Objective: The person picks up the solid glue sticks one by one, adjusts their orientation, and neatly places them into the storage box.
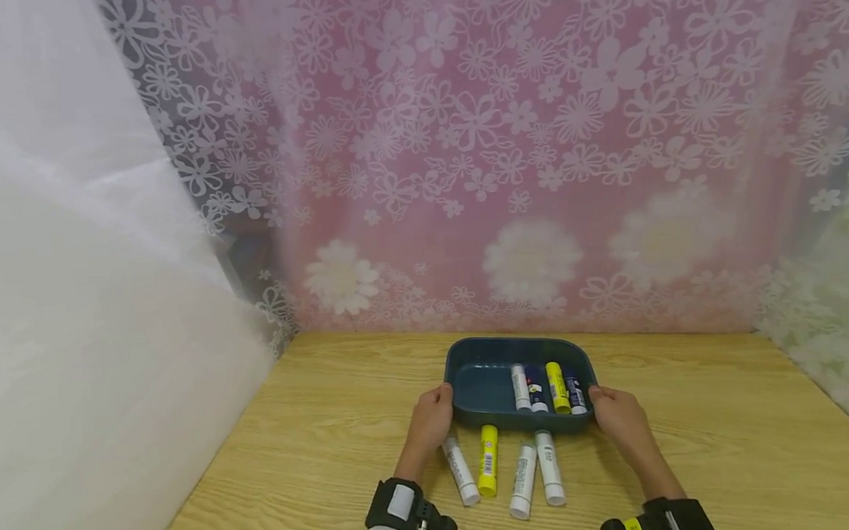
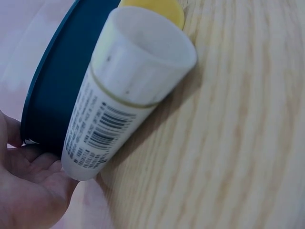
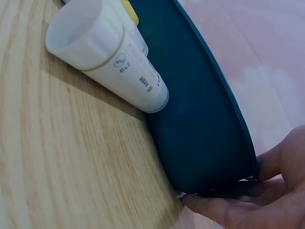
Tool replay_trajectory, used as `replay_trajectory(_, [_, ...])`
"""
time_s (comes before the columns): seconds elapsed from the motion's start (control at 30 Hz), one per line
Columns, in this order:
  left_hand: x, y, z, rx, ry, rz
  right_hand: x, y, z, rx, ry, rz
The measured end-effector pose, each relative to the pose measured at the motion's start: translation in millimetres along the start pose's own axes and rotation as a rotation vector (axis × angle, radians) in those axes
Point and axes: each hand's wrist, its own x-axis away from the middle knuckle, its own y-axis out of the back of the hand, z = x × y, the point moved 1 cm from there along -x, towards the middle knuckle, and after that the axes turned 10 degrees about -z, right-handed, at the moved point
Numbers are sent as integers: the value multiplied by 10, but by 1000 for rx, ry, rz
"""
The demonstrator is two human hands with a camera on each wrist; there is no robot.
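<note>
A dark teal rectangular tray (image 1: 482, 420) stands on the wooden table. My left hand (image 1: 430, 419) grips its left end, thumb at the rim and fingers low on the side in the left wrist view. My right hand (image 1: 621, 416) holds the right end, its thumb at the rim and fingertips by the bottom edge in the right wrist view. Inside, toward the right, lie a white glue stick (image 1: 520, 387), a yellow one (image 1: 558, 387) and two dark blue ones. In front of the tray are a yellow glue stick (image 1: 487, 461) and several white glue sticks (image 1: 523, 481).
The pale wooden table (image 1: 318, 448) ends at a pink floral curtain (image 1: 420, 140) behind the tray. A white sheet (image 1: 103, 323) slopes down along the left side, and more floral curtain hangs at the right. Each wrist wears a black strap with a camera.
</note>
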Motion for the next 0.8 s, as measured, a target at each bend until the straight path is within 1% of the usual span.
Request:
replay_trajectory(0.13, [-7, 11, 4, 7, 1, -2, 1, -8, -1, -5, 9, 8])
replay_trajectory(0.37, [-7, 0, 14, -8, -15, -1, 5, -11, -2, -12, -15, 15])
replay_trajectory(0.5, [4, -2, -4, -11, -10, 4, 17, 2, -14, -15, -18, 26])
replay_trajectory(0.67, [-3, 8, -29, -36, -23, -2, 12, 1, -20, -12, -6, 27])
replay_trajectory(0.8, [-15, 36, -39, -64, -28, -1, -5, -14, -27, -16, -17, 27])
